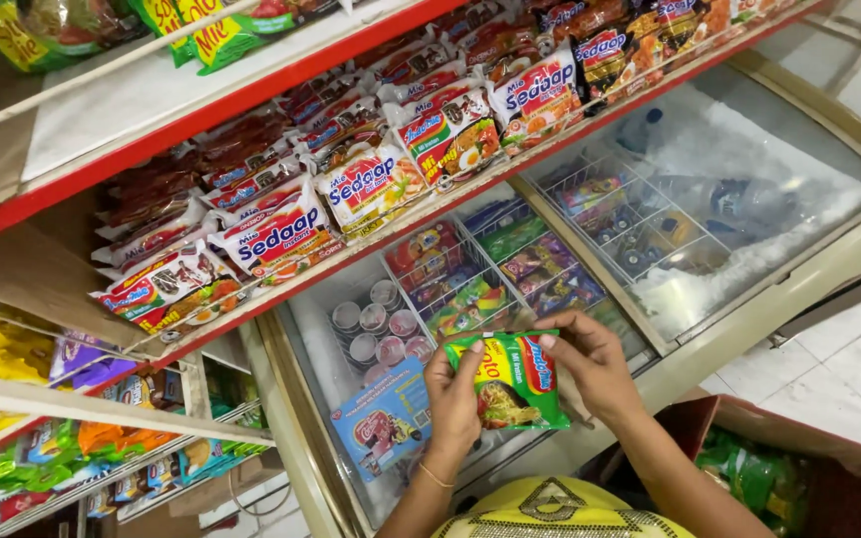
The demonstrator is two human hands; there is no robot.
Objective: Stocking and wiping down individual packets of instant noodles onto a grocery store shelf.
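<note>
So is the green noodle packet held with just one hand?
No, both the left hand and the right hand grip the green noodle packet by its sides.

The noodle packet (pixel 510 381) held between the left hand (pixel 453 394) and the right hand (pixel 595 364) is bright green with red and yellow patches and a picture of brown noodles. Just past the hands, small cups (pixel 376 334) in the freezer (pixel 799 289) have pink and white round lids. Beside the left hand lies a light blue box (pixel 383 418) with a red picture. Above the hands, the shelf (pixel 201 115) has a red edge, and its noodle packets (pixel 371 184) are white with blue, red and yellow. Near the right hand, a brown cardboard box (pixel 849 488) holds green packets (pixel 749 473)
</note>
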